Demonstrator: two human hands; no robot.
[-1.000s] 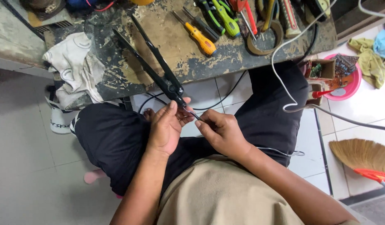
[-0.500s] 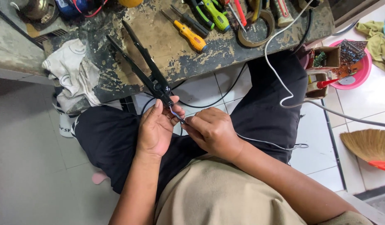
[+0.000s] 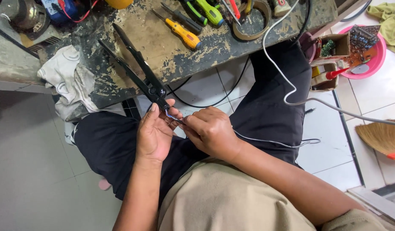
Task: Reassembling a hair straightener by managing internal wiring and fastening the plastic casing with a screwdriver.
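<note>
While seated at a worn, paint-flecked table [image 3: 163, 47], viewed from above over a lap in black trousers. Left hand [image 3: 154, 133] curled around the head of long black pliers [image 3: 140, 75], fingers closed at the pivot end, handles splayed up and away over the table edge. Right hand [image 3: 211, 130] just beside it, fingers pinched shut on a thin grey wire [image 3: 270, 142], both hands meeting above the knees. Wire end with a bluish tip [image 3: 169, 114] caught between the two hands right at the pliers' nose; whether gripped by the nose, impossible to tell. Same wire trailing right across the thigh. On the table: a yellow-handled screwdriver [image 3: 184, 35], green-handled tools [image 3: 208, 10], a roll of tape [image 3: 251, 21], a white cable [image 3: 276, 64]. Crumpled white cloth [image 3: 67, 79] hanging at the table's left corner. Pink basin [image 3: 375, 53] with circuit boards on the tiled floor at right, beside a straw broom [image 3: 383, 137].
</note>
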